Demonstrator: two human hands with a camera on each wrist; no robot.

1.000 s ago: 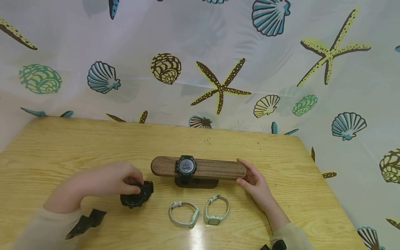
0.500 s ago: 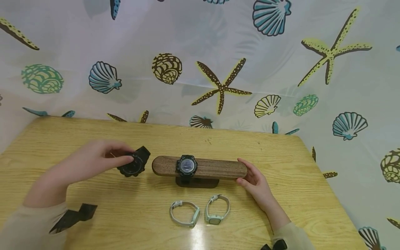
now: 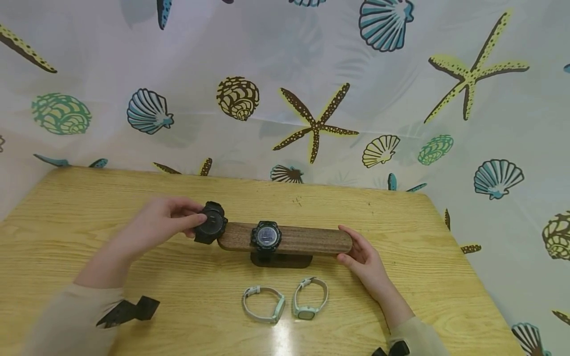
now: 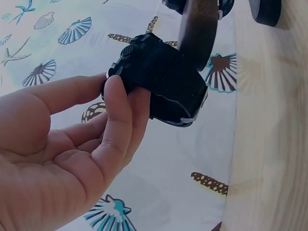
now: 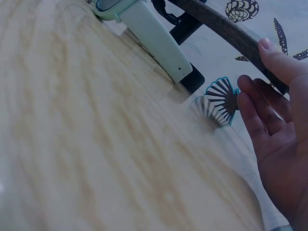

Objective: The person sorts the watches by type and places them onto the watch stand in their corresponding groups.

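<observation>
My left hand pinches a black wristwatch between thumb and fingers, close to the left end of a dark wooden watch stand. In the left wrist view, the held wristwatch has its strap in a loop, and the stand's bar lies right beside it; whether they touch I cannot tell. Another black digital watch sits around the bar, left of its middle. My right hand grips the bar's right end, thumb at the front, as the right wrist view also shows the hand there.
Two pale green watches with looped straps, a left one and a right one, lie on the wooden table in front of the stand. Behind the table hangs a white cloth printed with shells and starfish.
My left hand has raised the black wristwatch from low over the table, then carried it right to the stand's left end, turning it. The right hand and the stand stay put.
</observation>
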